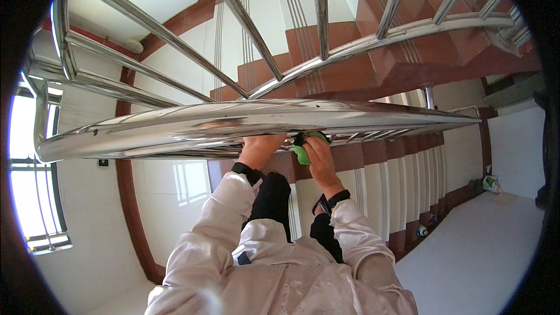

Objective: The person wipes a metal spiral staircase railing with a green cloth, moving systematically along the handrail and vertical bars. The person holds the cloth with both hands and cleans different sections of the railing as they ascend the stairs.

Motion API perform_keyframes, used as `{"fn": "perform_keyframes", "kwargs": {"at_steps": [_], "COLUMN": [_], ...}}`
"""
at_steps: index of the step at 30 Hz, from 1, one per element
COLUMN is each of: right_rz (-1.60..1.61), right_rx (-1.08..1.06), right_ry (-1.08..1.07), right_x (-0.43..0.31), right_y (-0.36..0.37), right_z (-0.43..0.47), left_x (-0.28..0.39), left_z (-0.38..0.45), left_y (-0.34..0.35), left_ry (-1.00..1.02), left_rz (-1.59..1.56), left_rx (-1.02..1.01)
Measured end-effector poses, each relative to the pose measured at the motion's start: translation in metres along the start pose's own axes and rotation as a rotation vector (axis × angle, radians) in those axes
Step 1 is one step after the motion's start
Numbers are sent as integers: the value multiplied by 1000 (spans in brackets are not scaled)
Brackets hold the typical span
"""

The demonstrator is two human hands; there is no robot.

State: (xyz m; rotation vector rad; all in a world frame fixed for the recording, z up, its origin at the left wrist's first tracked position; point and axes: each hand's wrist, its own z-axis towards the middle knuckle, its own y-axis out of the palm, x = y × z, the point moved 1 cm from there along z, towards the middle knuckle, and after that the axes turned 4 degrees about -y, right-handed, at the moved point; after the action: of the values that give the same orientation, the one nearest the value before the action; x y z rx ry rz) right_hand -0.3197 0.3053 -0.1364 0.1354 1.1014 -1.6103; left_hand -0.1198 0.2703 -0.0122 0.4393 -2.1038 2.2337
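Note:
A thick polished metal handrail point(280, 116) crosses in front of me, with thinner metal balusters below it. My right hand point(321, 159) presses a green cloth point(302, 154) with dark patches against the railing just under the handrail. To its left, my left hand point(261, 148) reaches beneath the handrail. Its fingers are hidden there, so whether it grips a bar does not show. Both wrists wear dark bands.
White stair treads point(369, 197) with dark grooves and reddish-brown edging run down at the right. Beyond the railing, another flight with brown risers point(337, 78) climbs. A window point(37, 166) is at the far left. Small items point(422, 231) lie along the stair's wall side.

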Motion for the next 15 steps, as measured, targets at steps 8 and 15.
{"fn": "perform_keyframes", "kwargs": {"at_steps": [8,15], "right_rz": [171,-95], "right_rx": [503,283], "right_ry": [1145,539], "right_x": [67,86], "right_y": [-32,-13], "right_z": [-66,-34], "left_x": [-8,-18], "left_z": [-6,-3], "left_y": [10,21], "left_ry": [75,355], "left_rz": [108,441], "left_rx": [84,304]}}
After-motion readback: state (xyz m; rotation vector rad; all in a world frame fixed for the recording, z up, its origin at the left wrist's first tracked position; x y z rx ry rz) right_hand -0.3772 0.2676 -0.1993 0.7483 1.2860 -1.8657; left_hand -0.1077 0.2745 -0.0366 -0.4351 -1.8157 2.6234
